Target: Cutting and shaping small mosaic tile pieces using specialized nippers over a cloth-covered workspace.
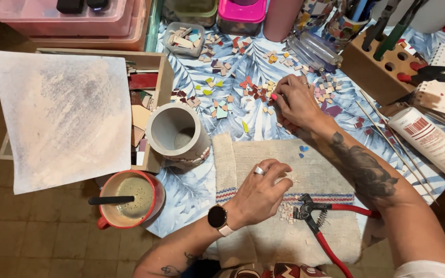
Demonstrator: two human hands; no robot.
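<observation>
2 hands at work among mosaic tiles on a counter.

The right hand (295, 100) reaches out over the scattered tiles (253, 91) on the leaf-print cloth (191, 198), fingers curled down onto the pieces; what it pinches, if anything, I cannot tell. The left hand (262, 191), with ring and watch, rests loosely curled on the beige towel (325, 170), touching a small heap of pale chips (286, 212). Red-handled nippers (319, 220) lie just beside it on the towel. A grey pot (175, 135) stands left of the towel, a red mug (130, 200) nearer the edge.
</observation>
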